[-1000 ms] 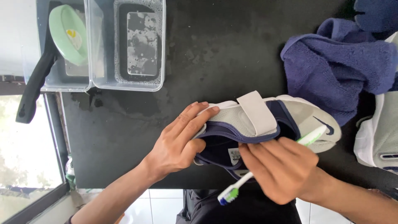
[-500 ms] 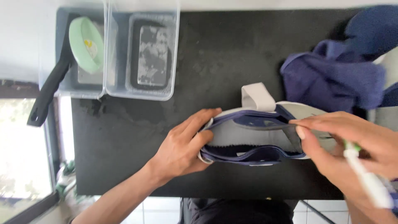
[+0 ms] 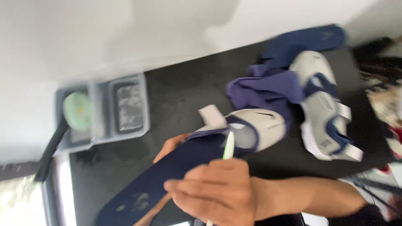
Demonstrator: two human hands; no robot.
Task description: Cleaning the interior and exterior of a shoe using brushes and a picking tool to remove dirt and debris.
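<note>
My right hand [image 3: 217, 190] grips toothbrush [image 3: 228, 147] and navy insole [image 3: 167, 178], half out of the shoe [image 3: 259, 125]; left hand [image 3: 169, 147] steadies it, grip hidden.

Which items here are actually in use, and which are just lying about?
In use: right hand gripping a toothbrush; navy insole; grey-and-navy shoe; left hand.
Lying about: second shoe, purple towel, clear plastic tubs, green lid.
</note>
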